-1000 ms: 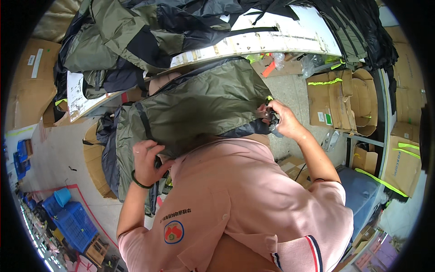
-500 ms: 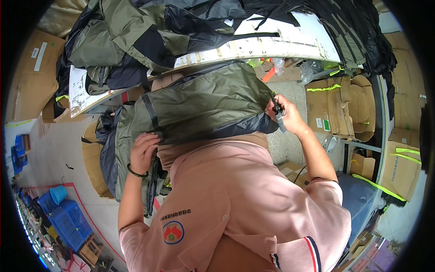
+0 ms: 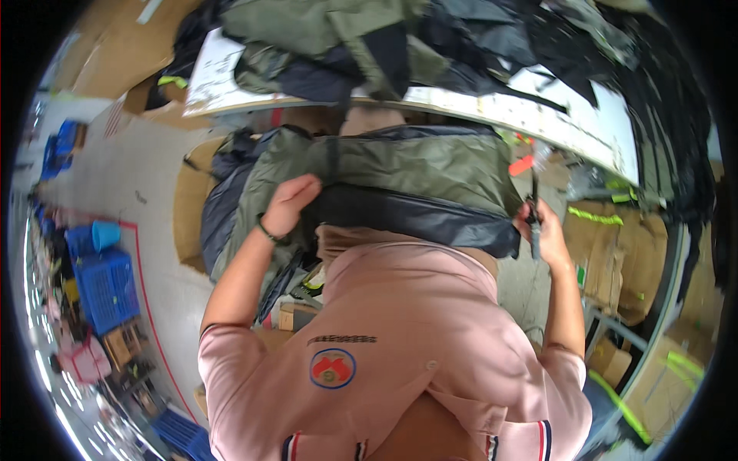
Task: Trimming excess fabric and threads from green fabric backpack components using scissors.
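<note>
An olive-green jacket (image 3: 407,165) with a dark navy lining is stretched across my chest, below the edge of a white table (image 3: 492,104). My left hand (image 3: 290,203) grips its left side, fingers closed over the fabric. A dark band circles that wrist. My right hand (image 3: 547,234) holds the jacket's right edge together with a thin dark strap or tool that hangs down from the fist. I wear a pink shirt with a round badge (image 3: 332,369).
A heap of olive and dark garments (image 3: 361,46) covers the table top. More dark fabric (image 3: 227,200) hangs over a cardboard box at my left. Blue crates (image 3: 104,288) stand on the floor at left. Cardboard boxes with green tape (image 3: 615,246) stand at right.
Both hands have pulled the jacket wider and lower across my chest. The right hand moved outward to the right, and the view shifted so the table sits higher.
</note>
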The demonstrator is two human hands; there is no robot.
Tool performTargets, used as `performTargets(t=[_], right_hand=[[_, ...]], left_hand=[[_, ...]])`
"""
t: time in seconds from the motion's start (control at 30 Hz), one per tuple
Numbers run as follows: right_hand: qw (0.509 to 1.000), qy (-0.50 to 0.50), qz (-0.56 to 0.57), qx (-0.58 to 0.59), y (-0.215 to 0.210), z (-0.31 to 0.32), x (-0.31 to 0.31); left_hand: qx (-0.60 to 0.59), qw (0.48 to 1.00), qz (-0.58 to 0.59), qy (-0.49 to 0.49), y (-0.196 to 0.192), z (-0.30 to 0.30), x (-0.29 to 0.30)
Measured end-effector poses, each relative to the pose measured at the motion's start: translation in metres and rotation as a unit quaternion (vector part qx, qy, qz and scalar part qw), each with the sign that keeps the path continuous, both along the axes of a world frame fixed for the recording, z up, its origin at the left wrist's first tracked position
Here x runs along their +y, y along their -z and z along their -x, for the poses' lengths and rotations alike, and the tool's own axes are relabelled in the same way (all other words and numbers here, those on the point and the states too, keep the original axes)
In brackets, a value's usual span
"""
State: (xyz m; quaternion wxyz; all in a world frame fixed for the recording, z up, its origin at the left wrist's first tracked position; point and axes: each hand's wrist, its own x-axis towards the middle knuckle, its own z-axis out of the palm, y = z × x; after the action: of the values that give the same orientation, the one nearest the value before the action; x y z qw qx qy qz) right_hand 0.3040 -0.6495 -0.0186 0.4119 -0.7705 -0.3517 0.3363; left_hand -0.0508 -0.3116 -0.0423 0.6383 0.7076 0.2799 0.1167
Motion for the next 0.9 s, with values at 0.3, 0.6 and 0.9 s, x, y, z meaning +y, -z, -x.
performTargets(t=[0.3,0.6,0.9], right_hand=[[0.999,-0.009,0.042,0.017,0.011,0.001,0.001],[0.997,-0.026,0.062,0.045,0.004,0.000,0.015],[0.970,0.066,-0.176,0.156,0.000,0.017,0.125]], left_hand=[[-0.032,0.998,0.039,0.044,0.003,0.000,0.000],[0.037,0.977,-0.186,0.099,-0.022,0.034,0.026],[0.635,0.671,-0.042,0.379,0.073,0.286,0.066]])
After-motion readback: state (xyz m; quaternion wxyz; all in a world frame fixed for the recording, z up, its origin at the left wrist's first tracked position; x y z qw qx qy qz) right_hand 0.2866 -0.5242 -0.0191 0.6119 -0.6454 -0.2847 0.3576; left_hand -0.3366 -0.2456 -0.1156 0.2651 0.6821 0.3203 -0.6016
